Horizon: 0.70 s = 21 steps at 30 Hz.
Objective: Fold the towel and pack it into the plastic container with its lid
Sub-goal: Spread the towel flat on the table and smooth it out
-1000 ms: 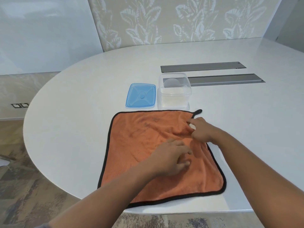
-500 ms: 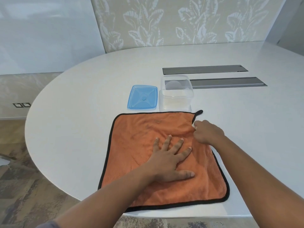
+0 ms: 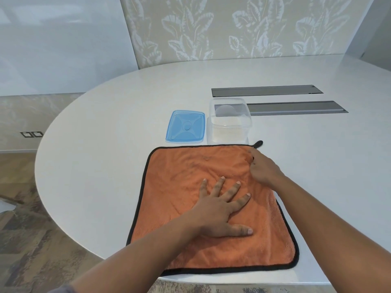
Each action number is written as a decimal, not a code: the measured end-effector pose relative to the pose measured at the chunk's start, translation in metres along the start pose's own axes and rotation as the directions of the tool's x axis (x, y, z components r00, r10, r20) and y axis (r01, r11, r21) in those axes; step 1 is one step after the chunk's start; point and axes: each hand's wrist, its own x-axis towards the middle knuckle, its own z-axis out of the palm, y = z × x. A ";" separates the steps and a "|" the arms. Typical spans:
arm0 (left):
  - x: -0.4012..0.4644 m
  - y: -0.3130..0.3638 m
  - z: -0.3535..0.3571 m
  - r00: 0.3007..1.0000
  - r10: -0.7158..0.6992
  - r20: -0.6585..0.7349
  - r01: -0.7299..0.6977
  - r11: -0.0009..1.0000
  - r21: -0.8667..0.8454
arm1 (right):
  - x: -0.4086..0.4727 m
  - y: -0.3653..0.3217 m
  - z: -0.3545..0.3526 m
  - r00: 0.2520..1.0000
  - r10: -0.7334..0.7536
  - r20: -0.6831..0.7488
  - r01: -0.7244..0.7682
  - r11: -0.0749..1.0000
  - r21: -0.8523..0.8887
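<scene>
While the left hand (image 3: 220, 210) pressed flat, fingers spread, on the orange towel (image 3: 179, 187), the right hand (image 3: 261, 169) pinched cloth near its far corner.

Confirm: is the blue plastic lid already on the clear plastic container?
No, the blue plastic lid lies flat on the table left of the open clear plastic container.
</scene>
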 end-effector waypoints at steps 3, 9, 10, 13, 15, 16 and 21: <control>0.000 0.001 0.000 1.000 0.002 0.003 -0.002 1.000 0.008 | 0.002 0.006 -0.004 0.998 -0.011 -0.056 0.020 0.988 0.155; 0.000 0.000 -0.001 1.000 0.001 0.013 -0.002 1.000 0.010 | 0.008 0.012 -0.007 0.997 0.003 -0.078 0.007 0.993 0.117; 0.000 0.001 -0.001 1.000 0.002 0.013 -0.002 1.000 0.010 | 0.009 0.013 -0.007 0.997 -0.003 -0.074 0.010 0.995 0.101; 0.000 0.000 -0.001 1.000 0.002 0.012 -0.002 1.000 0.009 | 0.015 0.015 -0.008 0.997 -0.043 -0.064 0.041 0.999 -0.022; 0.000 0.001 -0.001 1.000 0.002 0.013 -0.003 1.000 0.008 | 0.019 0.015 -0.007 0.997 -0.062 -0.054 0.056 0.992 -0.111; -0.001 0.001 -0.001 1.000 0.002 0.012 -0.002 1.000 0.007 | 0.019 0.012 -0.008 0.998 -0.056 -0.038 0.050 0.987 -0.153; -0.002 0.001 -0.001 1.000 0.005 0.007 -0.005 1.000 0.008 | 0.027 0.014 -0.010 0.999 -0.004 0.044 0.015 0.966 -0.260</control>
